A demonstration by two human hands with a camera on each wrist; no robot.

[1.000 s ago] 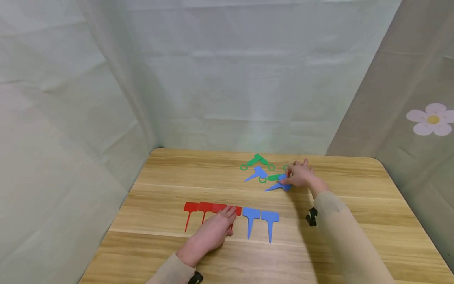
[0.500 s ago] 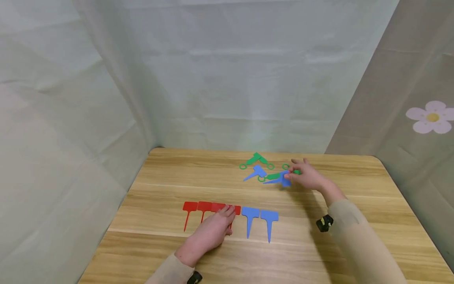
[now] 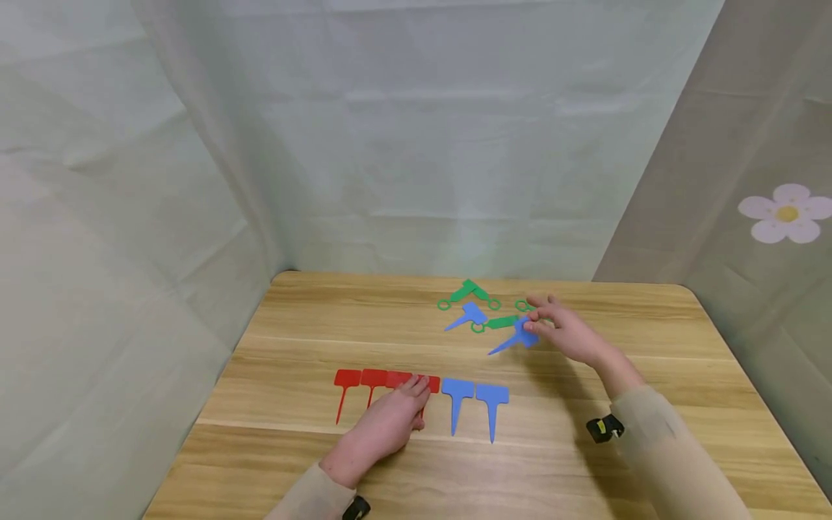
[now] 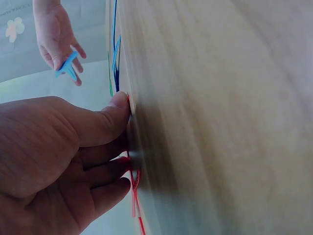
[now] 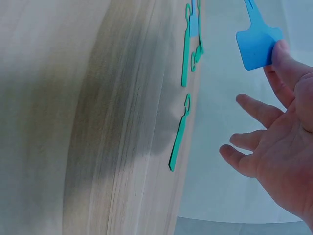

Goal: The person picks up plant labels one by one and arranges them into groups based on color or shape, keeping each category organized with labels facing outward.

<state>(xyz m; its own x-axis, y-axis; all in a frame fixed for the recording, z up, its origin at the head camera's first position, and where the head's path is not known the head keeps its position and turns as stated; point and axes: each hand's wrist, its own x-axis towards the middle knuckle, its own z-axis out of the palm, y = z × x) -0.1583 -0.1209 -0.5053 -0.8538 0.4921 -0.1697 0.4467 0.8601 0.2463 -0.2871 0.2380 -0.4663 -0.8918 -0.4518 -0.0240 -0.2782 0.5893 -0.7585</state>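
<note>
The right hand (image 3: 564, 330) pinches a blue tag (image 3: 516, 338) by its flat head between thumb and forefinger, the other fingers spread loose; the tag is lifted off the wooden surface (image 3: 650, 339), its spike pointing down toward the row of tags. In the right wrist view only the head and a stub of the stem show, the rest cut off by the upper edge.

Taking the row of red tags (image 3: 370, 380) as the mark: the left hand (image 3: 388, 426) lies flat on its right end with fingers straight, covering that end, so how many red tags lie there cannot be told. Just right of the row stand two blue tags (image 3: 476, 403), side by side. Beyond the row, toward the curtain, lie green looped tags (image 3: 469, 292) and one more blue tag (image 3: 471, 315); one green piece is partly hidden behind the right hand.
</note>
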